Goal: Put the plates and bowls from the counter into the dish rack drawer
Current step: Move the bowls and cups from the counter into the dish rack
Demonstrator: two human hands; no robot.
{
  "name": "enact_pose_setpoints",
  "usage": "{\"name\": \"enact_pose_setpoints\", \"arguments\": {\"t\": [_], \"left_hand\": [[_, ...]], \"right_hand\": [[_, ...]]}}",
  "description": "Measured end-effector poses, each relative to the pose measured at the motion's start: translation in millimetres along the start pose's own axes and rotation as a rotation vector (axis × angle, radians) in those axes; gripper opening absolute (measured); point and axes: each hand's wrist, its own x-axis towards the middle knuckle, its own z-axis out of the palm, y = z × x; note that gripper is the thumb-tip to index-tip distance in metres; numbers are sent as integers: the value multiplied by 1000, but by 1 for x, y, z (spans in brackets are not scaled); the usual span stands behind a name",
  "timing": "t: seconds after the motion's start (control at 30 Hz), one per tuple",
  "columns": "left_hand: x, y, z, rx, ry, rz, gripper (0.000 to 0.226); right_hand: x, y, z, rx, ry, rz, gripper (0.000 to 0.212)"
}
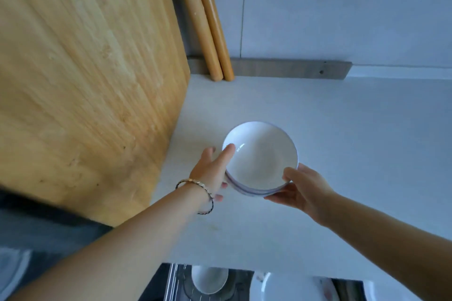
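A small stack of white bowls (260, 156) with thin blue rims is held just above the pale counter (342, 142), near its middle. My left hand (212, 168) grips the stack's left side, thumb over the rim. My right hand (300, 190) holds the stack's right side from below, thumb on the rim. Below the counter's front edge the open dish rack drawer (178, 283) shows a white bowl (209, 278) and white plates (288, 288) standing in it.
A large wooden cutting board (85, 68) leans at the left, over the counter. Two wooden rolling pins (208, 27) lean against the tiled wall behind it. A grey strip (293, 68) runs along the back of the counter.
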Motion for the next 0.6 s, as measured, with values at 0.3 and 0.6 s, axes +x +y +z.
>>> {"name": "enact_pose_setpoints", "arguments": {"t": [0.3,0.6], "left_hand": [[-152,-65,113,-65,-106,-9,40],[-224,-200,248,-11,-176,-270,51]], "right_hand": [[-161,44,-140,-388,-109,-44,36],[-210,176,-266,-1001,-10,16,22]]}}
